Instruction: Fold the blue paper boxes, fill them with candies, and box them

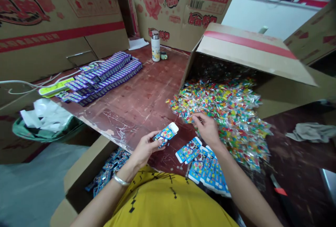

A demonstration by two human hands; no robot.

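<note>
My left hand (147, 147) holds a small blue printed box (166, 133) over the table's front edge, its white end flap open toward the upper right. At the near edge of a heap of clear candy packets (223, 104), the fingers of my right hand (206, 127) are pinched together; whether a packet is between them is too small to tell. The heap spills from a cardboard box lying on its side. Flat blue cartons (207, 167) lie overlapped on the table below my right hand.
Purple boxes (105, 76) stand in rows at the left, beside a yellow power strip (56, 87). A white bottle (155, 46) stands at the back. An open carton (89, 157) of blue boxes sits below the left edge. A knife (278, 186) lies right.
</note>
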